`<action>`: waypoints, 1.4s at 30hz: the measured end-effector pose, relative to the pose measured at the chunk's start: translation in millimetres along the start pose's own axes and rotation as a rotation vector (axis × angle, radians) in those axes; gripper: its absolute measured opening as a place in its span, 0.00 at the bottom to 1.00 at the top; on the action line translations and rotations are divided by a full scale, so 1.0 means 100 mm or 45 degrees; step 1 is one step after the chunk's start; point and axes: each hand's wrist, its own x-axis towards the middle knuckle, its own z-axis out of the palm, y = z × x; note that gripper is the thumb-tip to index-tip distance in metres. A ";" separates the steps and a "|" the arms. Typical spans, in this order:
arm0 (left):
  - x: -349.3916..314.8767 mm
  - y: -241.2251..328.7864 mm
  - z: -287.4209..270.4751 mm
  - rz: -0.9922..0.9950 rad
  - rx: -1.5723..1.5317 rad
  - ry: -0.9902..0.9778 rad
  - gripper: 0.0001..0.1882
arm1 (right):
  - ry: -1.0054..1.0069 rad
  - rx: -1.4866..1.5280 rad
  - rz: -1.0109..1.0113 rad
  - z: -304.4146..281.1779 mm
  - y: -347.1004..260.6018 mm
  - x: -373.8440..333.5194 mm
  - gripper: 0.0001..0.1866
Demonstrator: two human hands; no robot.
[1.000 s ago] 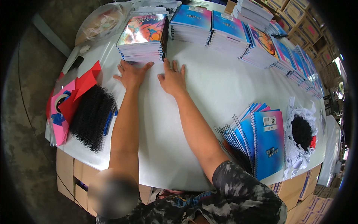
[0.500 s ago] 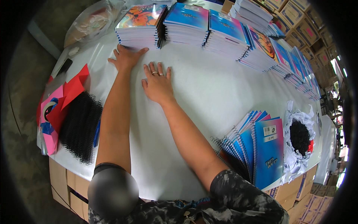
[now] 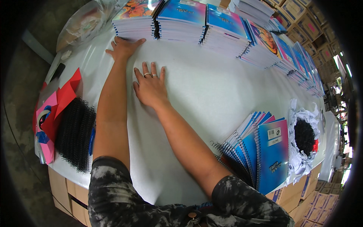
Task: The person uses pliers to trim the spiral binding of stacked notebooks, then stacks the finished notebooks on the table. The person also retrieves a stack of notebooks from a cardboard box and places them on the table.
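My left hand [image 3: 124, 49] reaches to the far left of the white table [image 3: 196, 89]. Its fingers are spread, with the fingertips at the foot of a stack of spiral notebooks [image 3: 134, 27] with an orange patterned cover. Palm down on the tabletop, my right hand [image 3: 152, 90] lies nearer to me with fingers apart, two of them ringed. It holds nothing. Beyond it stand stacks of blue and pink spiral notebooks [image 3: 180, 23], joined by more stacks [image 3: 264, 41] curving along the right. Beside my right forearm lies a fanned pile of blue spiral notebooks [image 3: 273, 157].
Left of my left forearm are black spiral binding coils [image 3: 75, 134], red sheets [image 3: 70, 96] and a tape roll [image 3: 42, 118]. A clear plastic bag [image 3: 83, 24] rests at the far left corner. White crumpled wrapping holds black material [image 3: 303, 136] at right. Cardboard boxes [image 3: 304, 17] stand behind.
The view has shifted a little, so the stacks sit higher in it. My left hand stays at the stack's foot. My right hand lies slightly farther from the stacks.
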 end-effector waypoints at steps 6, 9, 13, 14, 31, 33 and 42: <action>0.04 -0.02 0.01 -0.001 0.013 -0.018 0.66 | 0.001 0.010 -0.004 0.00 0.00 0.00 0.26; 0.08 -0.06 0.03 0.026 -0.002 -0.033 0.66 | -0.006 0.008 -0.003 0.00 -0.01 0.00 0.26; 0.18 -0.17 0.05 0.069 -0.021 -0.071 0.64 | 0.027 0.017 -0.014 0.00 -0.01 0.00 0.26; 0.21 -0.19 0.04 0.087 -0.030 -0.094 0.63 | 0.035 0.029 -0.025 0.01 -0.03 0.00 0.26; -0.06 -0.17 0.16 0.119 0.116 0.081 0.58 | 0.050 0.224 0.014 -0.05 -0.01 0.00 0.28; -0.17 -0.14 0.15 0.088 0.196 0.060 0.55 | 0.101 0.359 0.033 -0.08 0.02 0.01 0.27; -1.17 -0.13 -0.11 0.346 0.216 -0.149 0.46 | 0.256 0.423 -0.034 -0.14 0.01 -0.69 0.23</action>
